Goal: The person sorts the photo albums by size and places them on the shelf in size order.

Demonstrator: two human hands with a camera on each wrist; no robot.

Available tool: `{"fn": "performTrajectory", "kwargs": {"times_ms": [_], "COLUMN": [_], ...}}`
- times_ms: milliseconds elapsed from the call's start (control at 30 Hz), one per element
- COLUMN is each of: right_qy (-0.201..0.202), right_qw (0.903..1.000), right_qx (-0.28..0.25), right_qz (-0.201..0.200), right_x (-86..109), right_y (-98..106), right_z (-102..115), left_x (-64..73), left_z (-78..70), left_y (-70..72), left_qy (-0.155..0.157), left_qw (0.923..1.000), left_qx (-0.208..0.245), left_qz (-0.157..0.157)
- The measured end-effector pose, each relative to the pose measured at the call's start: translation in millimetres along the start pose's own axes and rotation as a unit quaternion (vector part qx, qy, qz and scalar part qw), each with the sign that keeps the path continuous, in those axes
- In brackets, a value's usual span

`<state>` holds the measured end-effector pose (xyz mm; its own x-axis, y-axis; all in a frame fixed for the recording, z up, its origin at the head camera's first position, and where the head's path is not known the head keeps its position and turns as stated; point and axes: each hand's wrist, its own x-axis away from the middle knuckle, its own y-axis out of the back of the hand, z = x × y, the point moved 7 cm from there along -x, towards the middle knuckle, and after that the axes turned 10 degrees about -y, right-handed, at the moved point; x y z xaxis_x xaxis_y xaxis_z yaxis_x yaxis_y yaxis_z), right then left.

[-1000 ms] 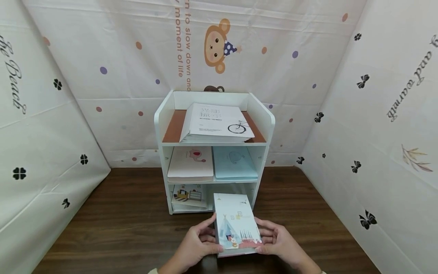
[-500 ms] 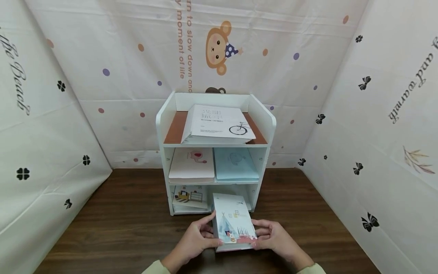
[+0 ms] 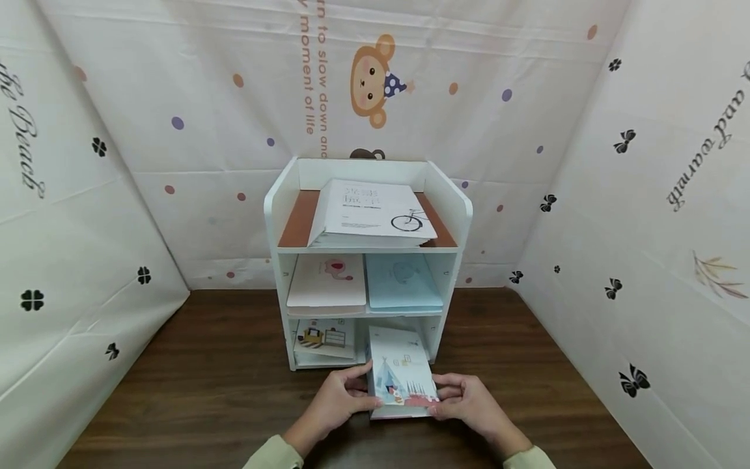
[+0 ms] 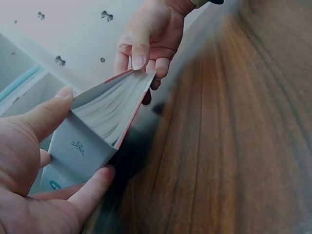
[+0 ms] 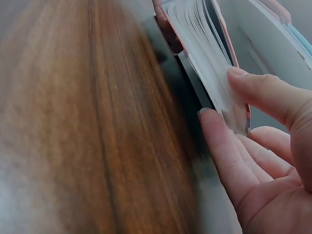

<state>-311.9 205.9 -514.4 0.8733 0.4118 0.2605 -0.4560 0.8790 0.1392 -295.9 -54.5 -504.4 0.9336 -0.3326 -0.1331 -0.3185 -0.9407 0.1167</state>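
Note:
A thick book (image 3: 403, 370) with a pale cover, a blue tent picture and a pink strip lies between my two hands. Its far end reaches into the right part of the bottom shelf. My left hand (image 3: 340, 398) grips the spine side, thumb on the cover's near corner and fingers along the side and underneath. On the opposite side my right hand (image 3: 469, 402) holds the book with its thumb at the near corner. Both wrist views show the page edges (image 4: 117, 108) and fingers under the lower cover; the right wrist view shows the pages (image 5: 202, 53) close by.
A white three-tier shelf (image 3: 271, 215) stands on the dark wooden table (image 3: 176, 391). On top lie white books (image 3: 375, 208); the middle tier holds a pink book (image 3: 327, 286) and a blue book (image 3: 404, 286). A digger-picture book (image 3: 325, 339) sits at bottom left. Printed cloth hangs around.
Both hands have moved the book forward, away from the person, and its far end is now further into the bottom shelf. The other books stay in place.

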Motion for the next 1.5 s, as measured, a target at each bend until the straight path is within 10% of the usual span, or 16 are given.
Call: {"fn": "performTrajectory", "kwargs": {"times_ms": [800, 1500], "right_qy": [-0.009, -0.031], "right_qw": [0.9838, 0.9779], "right_qx": [0.123, 0.077], "right_qz": [-0.130, -0.192], "right_x": [-17.4, -35.2], "right_y": [18, 27], "right_z": [9, 10], "left_x": [-23.4, -43.7], "left_z": [-0.2, -0.2], "left_y": [0.3, 8.4], "left_qy": [-0.024, -0.025], "left_qw": [0.9974, 0.9787], "left_qx": [-0.055, -0.184], "left_qz": [-0.039, -0.087]}}
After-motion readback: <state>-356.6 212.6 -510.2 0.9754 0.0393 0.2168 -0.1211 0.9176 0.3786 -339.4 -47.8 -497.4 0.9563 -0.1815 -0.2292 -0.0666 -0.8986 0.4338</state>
